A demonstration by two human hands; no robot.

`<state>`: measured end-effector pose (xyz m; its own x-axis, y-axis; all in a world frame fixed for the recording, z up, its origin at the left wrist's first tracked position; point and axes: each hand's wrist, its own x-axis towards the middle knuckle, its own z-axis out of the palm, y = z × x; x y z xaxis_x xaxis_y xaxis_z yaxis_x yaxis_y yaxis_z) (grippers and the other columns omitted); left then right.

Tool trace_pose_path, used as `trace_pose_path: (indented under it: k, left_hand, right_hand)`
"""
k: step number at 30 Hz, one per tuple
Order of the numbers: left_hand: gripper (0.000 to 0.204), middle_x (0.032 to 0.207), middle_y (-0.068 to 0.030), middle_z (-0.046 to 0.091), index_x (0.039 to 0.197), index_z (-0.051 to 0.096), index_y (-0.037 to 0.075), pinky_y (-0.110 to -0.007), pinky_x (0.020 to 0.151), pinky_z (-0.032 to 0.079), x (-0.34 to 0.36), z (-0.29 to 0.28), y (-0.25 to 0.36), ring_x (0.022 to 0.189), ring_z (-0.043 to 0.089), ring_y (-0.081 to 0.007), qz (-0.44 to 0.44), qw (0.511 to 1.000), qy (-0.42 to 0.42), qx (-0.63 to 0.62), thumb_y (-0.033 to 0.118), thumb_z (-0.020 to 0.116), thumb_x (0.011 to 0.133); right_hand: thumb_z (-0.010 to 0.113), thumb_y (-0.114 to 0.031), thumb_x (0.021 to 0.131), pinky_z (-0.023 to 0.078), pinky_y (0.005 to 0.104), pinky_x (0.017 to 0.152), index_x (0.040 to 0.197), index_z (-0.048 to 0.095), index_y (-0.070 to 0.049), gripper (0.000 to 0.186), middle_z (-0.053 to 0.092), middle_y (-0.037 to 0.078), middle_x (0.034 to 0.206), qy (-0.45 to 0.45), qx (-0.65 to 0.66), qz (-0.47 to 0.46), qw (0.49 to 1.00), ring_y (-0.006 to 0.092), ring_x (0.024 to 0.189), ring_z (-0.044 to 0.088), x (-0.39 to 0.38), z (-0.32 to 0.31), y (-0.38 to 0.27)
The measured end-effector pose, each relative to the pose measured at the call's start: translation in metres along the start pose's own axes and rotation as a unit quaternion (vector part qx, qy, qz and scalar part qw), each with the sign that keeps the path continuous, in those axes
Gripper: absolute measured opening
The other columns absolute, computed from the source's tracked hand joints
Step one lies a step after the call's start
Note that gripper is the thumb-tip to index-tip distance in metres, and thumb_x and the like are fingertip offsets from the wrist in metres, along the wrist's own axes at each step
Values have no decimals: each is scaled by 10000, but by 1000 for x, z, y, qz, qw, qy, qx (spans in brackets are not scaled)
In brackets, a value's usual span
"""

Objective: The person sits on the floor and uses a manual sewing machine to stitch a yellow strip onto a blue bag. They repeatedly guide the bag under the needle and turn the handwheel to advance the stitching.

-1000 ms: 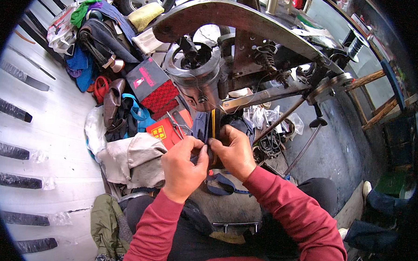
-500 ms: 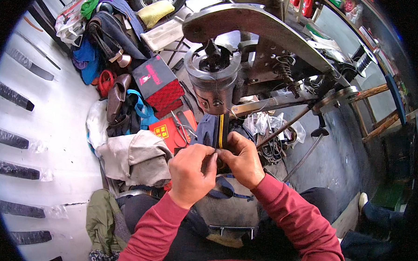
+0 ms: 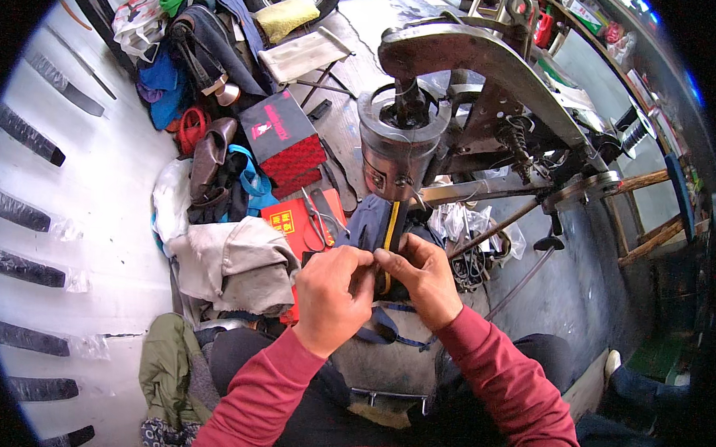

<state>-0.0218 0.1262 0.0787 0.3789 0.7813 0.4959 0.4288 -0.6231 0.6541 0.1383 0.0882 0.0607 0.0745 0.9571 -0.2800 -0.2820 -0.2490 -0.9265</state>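
From my end, the nearest things are the two hands, just below the machine (image 3: 399,157). I see the left hand (image 3: 331,301) curled, thumb and forefinger drawn close together; the right hand (image 3: 427,281) has its thumb reaching across to meet the left fingertips. Both grips look narrow. The fingertips hide whatever lies between them, so I cannot tell whether they pinch anything. Right behind them is the strip (image 3: 393,225), black with a yellow stripe, running down from under the machine's drum; whether the fingers touch it, I cannot tell.

Farther out, left of the machine, I have a beige cloth (image 3: 232,266), then scissors (image 3: 316,222) lying on a red sheet (image 3: 295,241), and beyond those a box (image 3: 278,132). Beyond the box, also left of the machine, stands a stool (image 3: 305,55).
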Motion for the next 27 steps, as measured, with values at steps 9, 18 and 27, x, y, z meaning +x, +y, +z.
trace_pose_path:
  k: [9,18,27]
  left_hand:
    - [96,726,-70,641,948,657,21,-281,544,463,-5,-9,13,586,617,-151,-67,992,18,-109,6,700,863]
    - [402,1130,-85,680,1276,581,34,-309,892,495,-57,14,43,1059,628,-152,-294,847,-195,-396,357,479,1059]
    - [673,1458,-90,509,1463,424,71,-473,1115,378,-63,41,40,1336,495,-240,-443,489,-66,-749,588,338,1039]
  right_hand:
    - [678,-137,959,486,219,689,989,670,-33,108,672,-20,874,57,-4,27,998,41,754,589,1,12,1]
    - [733,-143,887,475,284,602,904,664,38,194,659,20,780,57,-91,-30,994,75,694,563,14,7,7]
    - [738,-129,872,498,292,602,892,687,43,181,702,55,766,76,-181,-76,978,75,681,592,11,3,6]
